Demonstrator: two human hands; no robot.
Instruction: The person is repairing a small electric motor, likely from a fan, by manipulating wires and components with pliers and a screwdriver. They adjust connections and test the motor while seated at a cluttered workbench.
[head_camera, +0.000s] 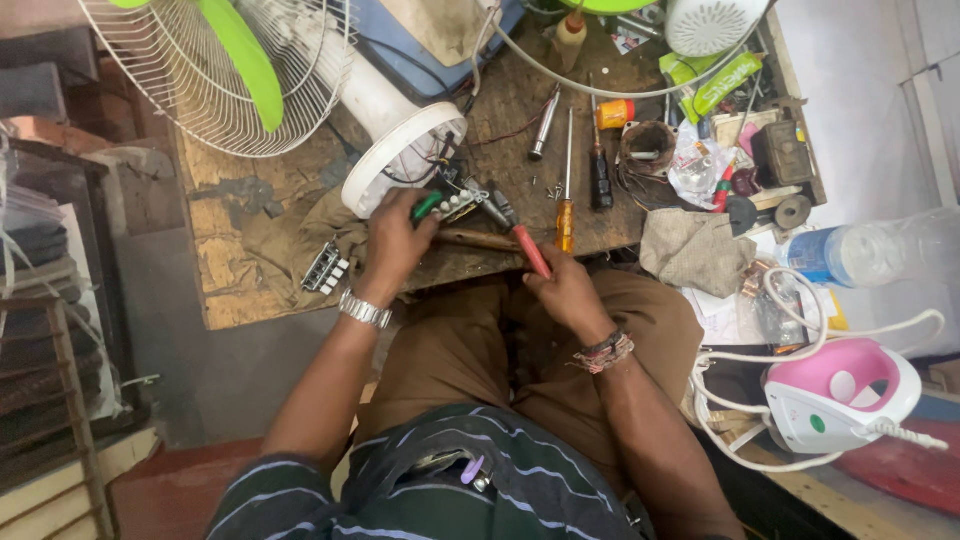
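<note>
- Counter (260, 290), worn wood, sits just beyond both sets of fingers, cluttered with tools on the far right side.
- Fan (300, 80), white cage with green blades, lies on its side up-left of the left fingers; its open round base (400, 150) faces them, wires showing inside.
- Left hand (395, 245) fingers closed around a small switch block (455, 205) with a green part, pulled out just beside the base opening.
- Right hand (565, 290) fingers wrapped shut on a red-handled tool (525, 245); its tip reaches up-left to the switch block, seems touching, contact not clear.
- Spare screwdrivers (567, 200) lie just past the right fingers, untouched.
- Tiny screws (553, 190) sit loose beyond the right fingers.
- Step, judged: working on the fan's wiring/switch with the base open.
- Next move likely needs the left fingers steady on the block and a fine tip placement, no slipping onto wires.
</note>
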